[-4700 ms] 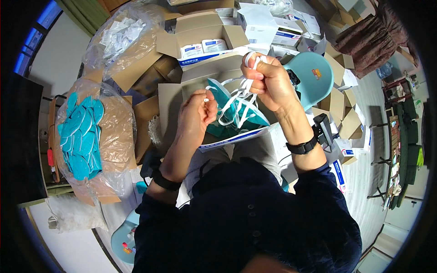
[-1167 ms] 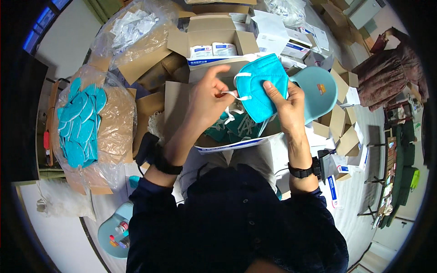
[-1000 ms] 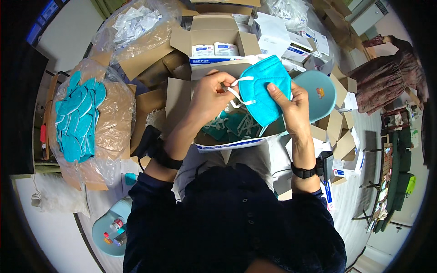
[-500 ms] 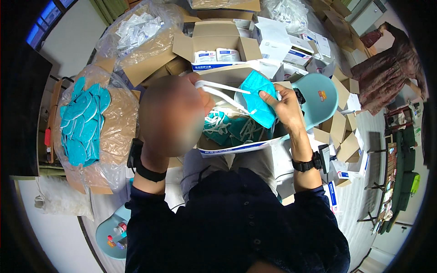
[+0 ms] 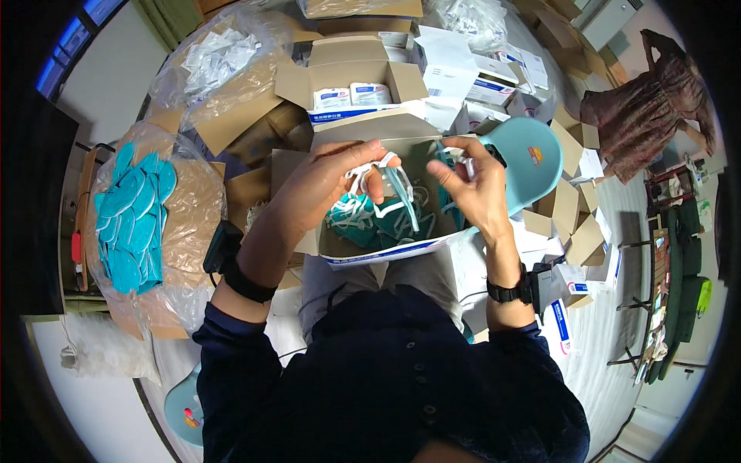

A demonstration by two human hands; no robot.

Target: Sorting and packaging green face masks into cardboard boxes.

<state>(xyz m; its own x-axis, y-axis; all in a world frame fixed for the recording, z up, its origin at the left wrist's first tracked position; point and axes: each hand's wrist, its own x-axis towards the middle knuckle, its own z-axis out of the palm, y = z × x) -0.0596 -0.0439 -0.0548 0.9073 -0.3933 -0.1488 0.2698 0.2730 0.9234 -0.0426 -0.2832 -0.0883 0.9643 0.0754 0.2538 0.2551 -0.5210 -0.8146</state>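
- Masks, teal and folded flat, lie stacked in the plastic-lined carton (image 5: 131,224) at far left, well apart from both hands.
- Left hand (image 5: 328,181) hovers over the open box on the lap (image 5: 386,251), its fingers pinched together on the white elastic straps (image 5: 363,174) of a teal mask (image 5: 401,204) that hangs into the box.
- Loose teal masks with tangled white straps (image 5: 359,224) fill that box just below the held one.
- Right hand (image 5: 475,189) is near the box's right wall, thumb and forefinger closed on a small white strap end (image 5: 463,154); the other fingers are spread.
- Judgement: draw the two hands apart slowly and lift, so the straps come free of the pile without snagging the neighbours.
- Light blue chair (image 5: 529,158) and a scatter of small white and cardboard boxes (image 5: 494,77) lie to the right and far side.
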